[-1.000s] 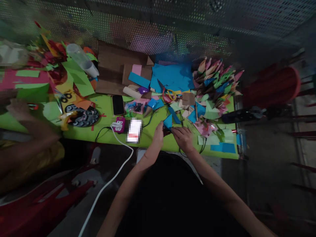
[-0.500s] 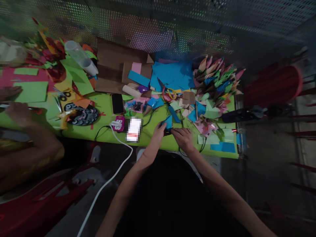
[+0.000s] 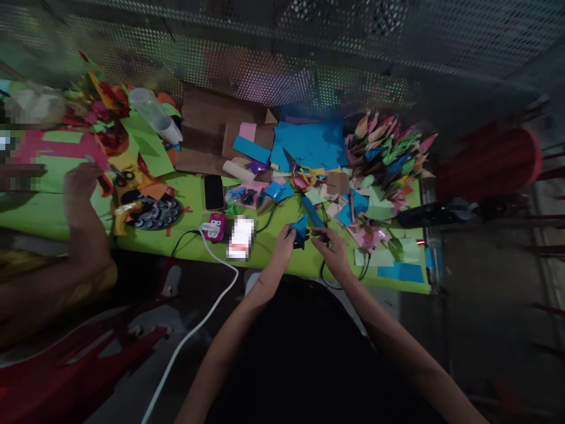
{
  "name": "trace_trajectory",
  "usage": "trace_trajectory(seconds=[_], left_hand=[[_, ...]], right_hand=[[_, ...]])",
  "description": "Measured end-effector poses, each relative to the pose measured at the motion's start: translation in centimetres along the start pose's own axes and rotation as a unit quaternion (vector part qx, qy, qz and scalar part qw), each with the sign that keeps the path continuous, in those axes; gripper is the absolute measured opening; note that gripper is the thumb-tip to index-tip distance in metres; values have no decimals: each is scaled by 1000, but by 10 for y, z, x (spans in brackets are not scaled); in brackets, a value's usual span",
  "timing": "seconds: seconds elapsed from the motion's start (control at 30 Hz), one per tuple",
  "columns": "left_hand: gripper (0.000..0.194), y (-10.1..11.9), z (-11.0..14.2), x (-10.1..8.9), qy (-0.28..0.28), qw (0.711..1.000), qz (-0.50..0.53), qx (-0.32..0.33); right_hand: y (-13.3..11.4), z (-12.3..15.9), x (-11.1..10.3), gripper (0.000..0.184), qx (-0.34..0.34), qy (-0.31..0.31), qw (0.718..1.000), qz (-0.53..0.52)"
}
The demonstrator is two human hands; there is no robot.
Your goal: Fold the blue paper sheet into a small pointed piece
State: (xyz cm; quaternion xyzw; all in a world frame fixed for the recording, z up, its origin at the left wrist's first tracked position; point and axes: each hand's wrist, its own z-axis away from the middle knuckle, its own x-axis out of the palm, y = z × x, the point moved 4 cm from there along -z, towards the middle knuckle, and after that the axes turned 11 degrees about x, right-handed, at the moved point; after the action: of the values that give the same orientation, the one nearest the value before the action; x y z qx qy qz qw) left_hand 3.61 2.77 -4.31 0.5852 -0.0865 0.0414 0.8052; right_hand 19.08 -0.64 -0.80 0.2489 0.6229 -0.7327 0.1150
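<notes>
Blue paper (image 3: 299,231), folded, is gripped by the left hand (image 3: 283,242) near the table's (image 3: 267,250) front edge. The right hand (image 3: 333,247), fingers loosely parted, is just beside it. Paper cones (image 3: 388,153) occupy the rear right corner.

Along the back of the table (image 3: 194,197), cardboard (image 3: 200,112) lies left, paper sheets (image 3: 309,144) mid-way, paper cones (image 3: 391,147) right; scissors (image 3: 304,175) lie before the paper sheets; the phone (image 3: 214,192) is behind the power socket (image 3: 215,229); the folded paper (image 3: 300,231) is in the left hand (image 3: 282,242), left of the right hand (image 3: 332,246)
</notes>
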Motion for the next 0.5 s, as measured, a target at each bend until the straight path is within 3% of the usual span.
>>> trace_trajectory(seconds=[0.07,0.17,0.3,0.4,0.5], left_hand=[[15,8,2,0,-18,999,-26,15],[10,21,7,3,-37,995,-73,49],[14,24,15,7,-38,996,-72,26],[23,19,21,13,-74,996,-40,-21],[26,18,24,15,-102,993,-52,-13]], right_hand=[[4,-9,2,40,79,8,993,-89],[7,-20,11,43,143,-21,973,-180],[3,-22,16,38,184,-21,957,-223],[-3,-20,15,40,203,0,948,-247],[-9,-18,16,42,203,10,946,-253]])
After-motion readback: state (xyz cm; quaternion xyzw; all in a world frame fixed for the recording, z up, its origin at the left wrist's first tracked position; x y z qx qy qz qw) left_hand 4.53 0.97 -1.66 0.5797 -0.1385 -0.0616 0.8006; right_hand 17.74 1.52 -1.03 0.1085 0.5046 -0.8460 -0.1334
